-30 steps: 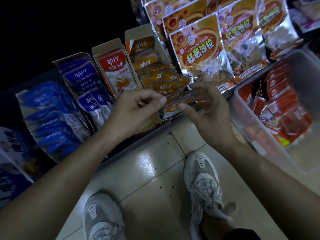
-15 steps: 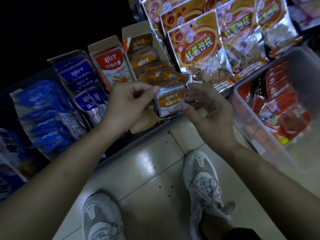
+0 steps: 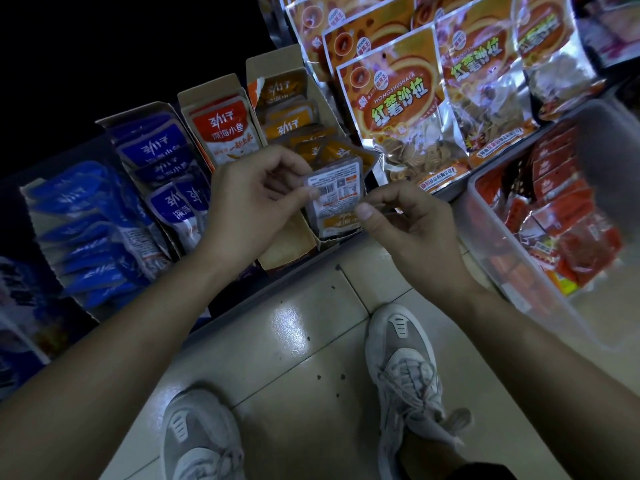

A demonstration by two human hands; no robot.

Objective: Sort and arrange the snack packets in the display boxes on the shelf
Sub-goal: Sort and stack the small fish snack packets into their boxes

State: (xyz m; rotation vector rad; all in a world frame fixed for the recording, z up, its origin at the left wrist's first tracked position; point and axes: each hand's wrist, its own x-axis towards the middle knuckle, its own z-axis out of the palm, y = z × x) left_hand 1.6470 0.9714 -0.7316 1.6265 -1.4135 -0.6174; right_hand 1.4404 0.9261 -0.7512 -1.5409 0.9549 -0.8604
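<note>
Dim shop shelf [image 3: 346, 242] carries open cardboard display boxes, blue, red, orange. Orange box [image 3: 273, 64] half full. Left hand [image 3: 249, 202] and right hand [image 3: 412, 223] hold small orange packet [image 3: 337, 192] over it, back outward, fingers clamped on opposite edges, likely squaring it for slotting.

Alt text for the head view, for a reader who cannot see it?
Both hands, left hand and right hand, pinch a small orange snack packet, back side up, over the orange display box. Blue packets fill boxes to the left.
</note>
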